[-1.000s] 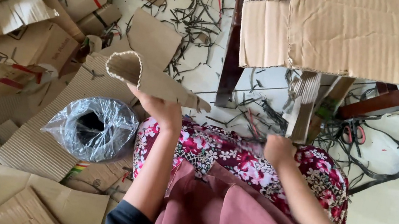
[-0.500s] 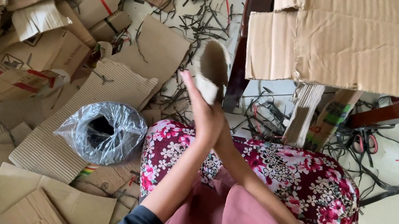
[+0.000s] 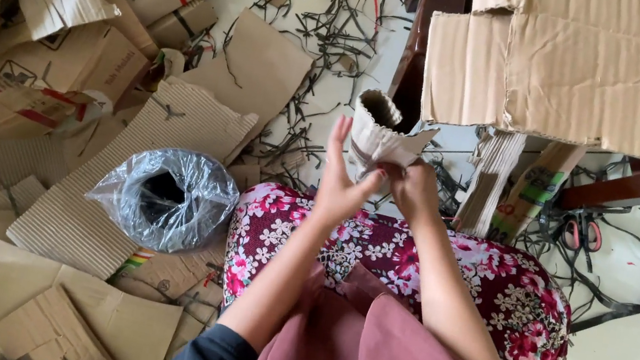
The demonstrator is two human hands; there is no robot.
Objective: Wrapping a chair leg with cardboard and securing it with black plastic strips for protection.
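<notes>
Head view: both hands, left (image 3: pixel 340 187) and right (image 3: pixel 413 188), are gripping a cardboard roll (image 3: pixel 378 136) (loosely curled); slackening fingers could be letting it spring open.

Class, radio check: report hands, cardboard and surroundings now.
Left hand and right hand both grip the rolled cardboard piece. Roll open on top. Scrap cardboard and bagged container at left.

A plastic bag (image 3: pixel 161 196) lies on corrugated sheets (image 3: pixel 135 168) left of the lap; scissors (image 3: pixel 583 231) lie right, beneath a cardboard box (image 3: pixel 603 71).
</notes>
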